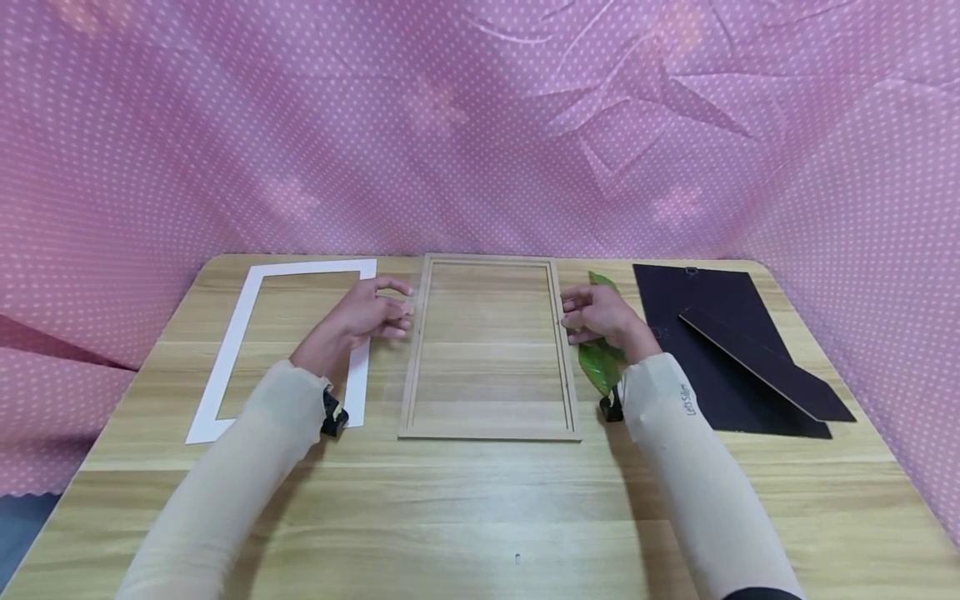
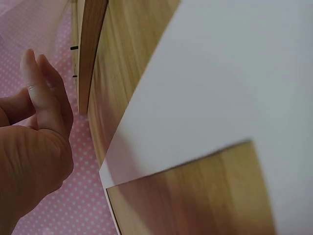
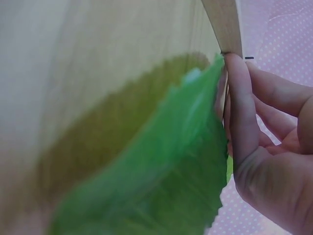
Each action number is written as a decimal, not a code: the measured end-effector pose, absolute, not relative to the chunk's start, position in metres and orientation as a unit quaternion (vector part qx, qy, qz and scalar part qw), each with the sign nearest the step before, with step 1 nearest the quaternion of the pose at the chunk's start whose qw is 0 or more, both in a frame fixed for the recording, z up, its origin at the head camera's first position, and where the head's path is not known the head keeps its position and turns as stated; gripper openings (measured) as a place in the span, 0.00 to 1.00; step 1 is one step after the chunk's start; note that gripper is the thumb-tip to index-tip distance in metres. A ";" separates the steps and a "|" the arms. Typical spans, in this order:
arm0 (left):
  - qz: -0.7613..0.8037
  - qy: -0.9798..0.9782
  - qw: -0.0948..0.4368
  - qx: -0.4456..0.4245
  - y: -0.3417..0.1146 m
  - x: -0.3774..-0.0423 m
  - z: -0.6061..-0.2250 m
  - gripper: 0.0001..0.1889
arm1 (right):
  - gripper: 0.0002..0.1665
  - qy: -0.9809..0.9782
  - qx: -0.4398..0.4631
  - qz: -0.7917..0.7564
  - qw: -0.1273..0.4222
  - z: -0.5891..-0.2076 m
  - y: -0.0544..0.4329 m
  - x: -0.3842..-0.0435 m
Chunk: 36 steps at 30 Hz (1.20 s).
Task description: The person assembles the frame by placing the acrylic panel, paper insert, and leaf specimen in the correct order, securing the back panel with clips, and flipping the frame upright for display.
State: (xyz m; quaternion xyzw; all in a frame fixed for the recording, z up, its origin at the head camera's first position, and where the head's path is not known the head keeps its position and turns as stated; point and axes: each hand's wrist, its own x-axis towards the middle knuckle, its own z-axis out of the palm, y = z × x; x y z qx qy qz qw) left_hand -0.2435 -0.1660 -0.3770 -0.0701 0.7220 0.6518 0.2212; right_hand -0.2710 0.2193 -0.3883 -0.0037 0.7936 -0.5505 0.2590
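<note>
White mat [image 1: 229,354]: lies flat on the table [image 1: 450,508], left of the wooden frame [image 1: 491,433]; a border with a rectangular cut-out, its right strip partly under my forearm.
Left hand [image 1: 367,311]: just beside the frame's left edge, apart from it; fingers parted and loosely bent, with nothing that I can make out in their hold.
Wooden frame, step: it lies between my two hands, and I judge the step to be settling it, or aligning something over it.
Wooden frame, next move: calls, I judge, for even, light contact from both sides, so the frame is not skewed.
Wooden frame, look: pale, rectangular, thin-railed, with a stepped inner lip; table grain shows through the middle. Dark tabs [image 2: 74,48] show at the left side. A paler patch beyond its edge may be a clear sheet; I cannot tell.
Right hand [image 1: 600,315]: at the frame's right edge, one fingertip meeting the wood; fingers gently bent, not wrapped round it.
Green leaf [image 1: 600,365]: right of the frame, partly hidden by my right hand; glossy, with a toothed margin.
Backing board [image 1: 708,367]: farther right of the frame, black, its stand leg [image 1: 765,361] slanting across it.
</note>
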 end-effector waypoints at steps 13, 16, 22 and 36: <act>0.664 0.707 0.231 -0.075 -0.156 -0.248 -0.381 0.23 | 0.33 0.792 0.002 -0.554 0.257 -0.388 0.218 -0.272; 0.664 0.706 0.232 -0.076 -0.154 -0.250 -0.381 0.23 | 0.34 0.790 0.001 -0.556 0.257 -0.389 0.218 -0.273; 0.664 0.705 0.237 -0.077 -0.153 -0.251 -0.382 0.22 | 0.34 0.791 0.004 -0.556 0.257 -0.389 0.219 -0.273; 0.665 0.700 0.252 -0.065 -0.151 -0.244 -0.382 0.19 | 0.35 0.793 0.003 -0.550 0.262 -0.387 0.217 -0.272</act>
